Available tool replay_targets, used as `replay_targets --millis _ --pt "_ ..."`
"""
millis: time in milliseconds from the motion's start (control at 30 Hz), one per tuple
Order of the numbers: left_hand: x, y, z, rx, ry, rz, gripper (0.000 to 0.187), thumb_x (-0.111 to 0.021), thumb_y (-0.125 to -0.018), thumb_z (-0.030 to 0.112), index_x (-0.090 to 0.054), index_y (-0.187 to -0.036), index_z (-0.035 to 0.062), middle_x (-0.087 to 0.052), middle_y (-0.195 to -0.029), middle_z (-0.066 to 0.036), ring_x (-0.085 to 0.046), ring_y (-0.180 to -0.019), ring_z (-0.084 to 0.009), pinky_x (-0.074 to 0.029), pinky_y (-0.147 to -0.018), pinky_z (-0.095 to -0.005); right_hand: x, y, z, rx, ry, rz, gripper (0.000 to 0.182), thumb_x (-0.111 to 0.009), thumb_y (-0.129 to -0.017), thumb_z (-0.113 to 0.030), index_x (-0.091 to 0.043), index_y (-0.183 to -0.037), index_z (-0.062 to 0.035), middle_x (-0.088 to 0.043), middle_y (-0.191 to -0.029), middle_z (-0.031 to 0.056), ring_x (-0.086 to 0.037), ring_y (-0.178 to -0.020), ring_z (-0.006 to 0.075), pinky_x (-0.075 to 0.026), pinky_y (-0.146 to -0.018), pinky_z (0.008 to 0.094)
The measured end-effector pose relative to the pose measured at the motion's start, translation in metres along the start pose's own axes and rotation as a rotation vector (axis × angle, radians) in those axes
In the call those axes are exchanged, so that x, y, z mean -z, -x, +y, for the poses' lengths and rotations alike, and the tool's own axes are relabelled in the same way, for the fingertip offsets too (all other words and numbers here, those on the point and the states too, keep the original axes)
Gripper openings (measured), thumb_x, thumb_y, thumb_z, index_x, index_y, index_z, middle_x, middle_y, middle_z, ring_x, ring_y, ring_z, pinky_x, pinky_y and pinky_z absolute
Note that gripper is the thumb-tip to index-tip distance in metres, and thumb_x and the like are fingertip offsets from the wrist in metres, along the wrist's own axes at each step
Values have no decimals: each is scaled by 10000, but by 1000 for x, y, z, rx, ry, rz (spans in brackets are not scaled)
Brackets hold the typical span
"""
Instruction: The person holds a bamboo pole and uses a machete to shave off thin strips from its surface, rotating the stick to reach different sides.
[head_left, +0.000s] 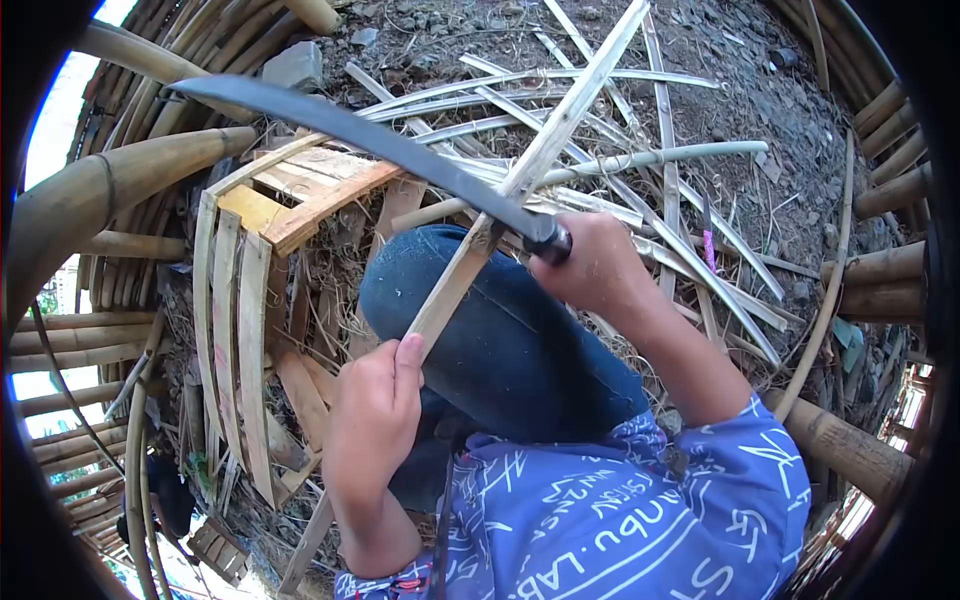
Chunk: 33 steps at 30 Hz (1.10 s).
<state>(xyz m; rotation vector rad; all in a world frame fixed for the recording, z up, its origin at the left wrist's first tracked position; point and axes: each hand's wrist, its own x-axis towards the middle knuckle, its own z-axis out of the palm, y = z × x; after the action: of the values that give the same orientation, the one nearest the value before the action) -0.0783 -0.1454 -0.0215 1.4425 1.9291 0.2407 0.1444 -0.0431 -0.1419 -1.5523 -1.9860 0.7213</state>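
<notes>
My right hand [595, 262] is closed around the dark handle of a machete [390, 148]. Its long curved blade points to the upper left and crosses a pale bamboo strip [560, 115], lying right at the strip's surface. With the thumb laid along it, my left hand [378, 415] grips that strip lower down. The strip slants from the lower left to the top of the view, passing over my bent knee [430, 290] in dark trousers.
Beyond the knee, several split bamboo strips [610, 165] lie crisscrossed on the dirt ground [740, 110]. A wooden crate-like frame [345, 200] stands at left. A thin blade with a pink handle [709, 250] is at right. Thick bamboo poles [130, 180] close in the sides.
</notes>
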Motion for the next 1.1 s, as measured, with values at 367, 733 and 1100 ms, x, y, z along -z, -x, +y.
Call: replay_targets --millis 367,733,1100 --pt "5 -3 -11 38 97 -28 476 -457 -1004 337 -604 -774 -53 -559 -599 -207 -595 -587 -365 -443 -581 -424 20 26 -13 -153 -134 -37 260 -671 -667 -64 -600 -910 -4 -628 -680 202 -655 -634 353 -520 -602 395" --pt "11 -15 -21 58 221 -82 527 -438 -1003 370 -605 -730 -49 -545 -593 -212 -572 -591 -379 -437 -587 -421 27 26 -15 313 -57 167 132 -696 -682 -54 -589 -758 -33 -618 -649 153 -650 -568 289 -512 -530 372" --pt "6 -15 -9 -14 105 90 508 -457 -998 339 -589 -708 -57 -517 -555 -194 -548 -530 -312 -415 -553 -406 -2 20 35 129 155 206 78 -614 -700 -56 -554 -696 -7 -580 -595 194 -626 -577 359 -483 -550 414"
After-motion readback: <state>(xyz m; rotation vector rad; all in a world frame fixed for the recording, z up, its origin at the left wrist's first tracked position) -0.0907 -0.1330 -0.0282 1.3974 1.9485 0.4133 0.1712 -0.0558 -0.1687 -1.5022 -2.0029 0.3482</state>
